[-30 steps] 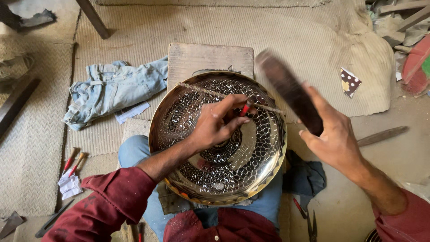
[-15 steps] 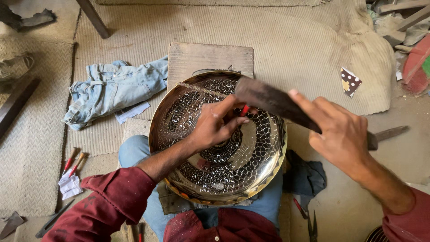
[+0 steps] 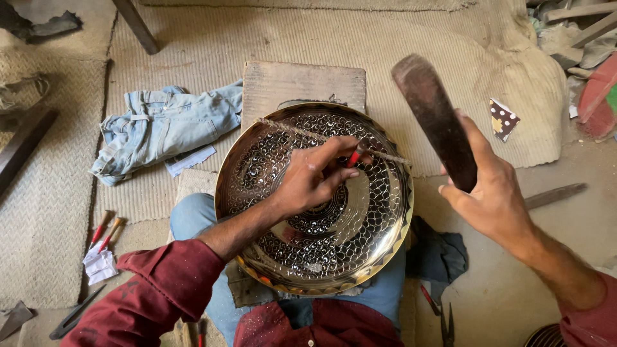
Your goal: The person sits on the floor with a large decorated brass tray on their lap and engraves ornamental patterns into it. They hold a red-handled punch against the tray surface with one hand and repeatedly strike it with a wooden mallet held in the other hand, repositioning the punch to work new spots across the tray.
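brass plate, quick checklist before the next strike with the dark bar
1. Left hand pinches the red-tipped punch on the patterned brass plate: ok.
2. Right hand grips the dark flat bar, raised clear of the plate: ok.
3. Plate rests on the lap and against the wooden block: ok.
4. Thin stick lies across the plate by the punch: not ok.
5. Punch tip exactly on the pattern: cannot tell.

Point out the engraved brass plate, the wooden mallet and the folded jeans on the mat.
engraved brass plate (image 3: 360, 225), head view, on its bare patterned face.
wooden mallet (image 3: 432, 109), head view, on the dark flat blade above the right hand.
folded jeans (image 3: 168, 125), head view, mid-fabric.
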